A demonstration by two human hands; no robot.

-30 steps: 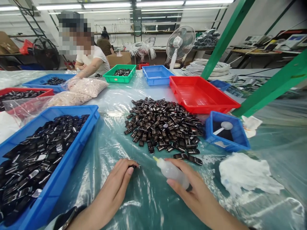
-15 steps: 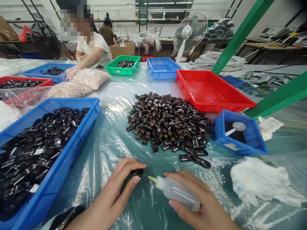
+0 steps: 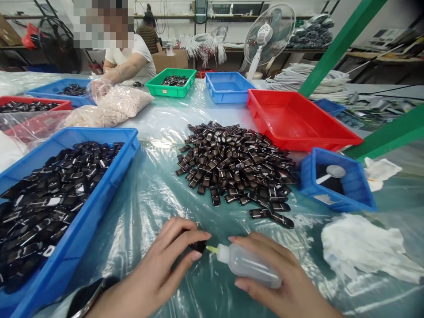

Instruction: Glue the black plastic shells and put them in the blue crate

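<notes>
Nearest: left hand (image 3: 167, 258), low centre, thumb and index finger nearly closed, pinching a small black piece (image 3: 199, 246) between them just above the sheeted table; the other fingers curl over behind it

Right hand (image 3: 286, 267), level with the left, fingers and thumb wrapped part-way closed round a clear squeeze bottle (image 3: 248, 263); bottle lies almost flat in the grip, white collar and yellow nozzle (image 3: 212, 249) pointing left at the near end of the black piece; whether nozzle and piece touch, cannot tell

To the right, a crumpled white cloth (image 3: 361, 247) on the plastic sheet (image 3: 155, 194); to the left, a long blue tray (image 3: 124, 179), well filled with black pieces of like look

Beyond the hands, two loose pieces (image 3: 274, 216) touching each other, then a broad heap of black pieces (image 3: 235, 165); just right of it a small blue bin (image 3: 341, 206) with a pale spoon (image 3: 335, 171) in it

Farther, a big red tray (image 3: 298, 123) behind the heap, plump clear bags of pale bits (image 3: 124, 104) to the left, a green tray (image 3: 170, 91) holding dark pieces

Across the table a co-worker in a white shirt (image 3: 142, 57), one hand at the bags; farther right, a white fan (image 3: 265, 34)
</notes>
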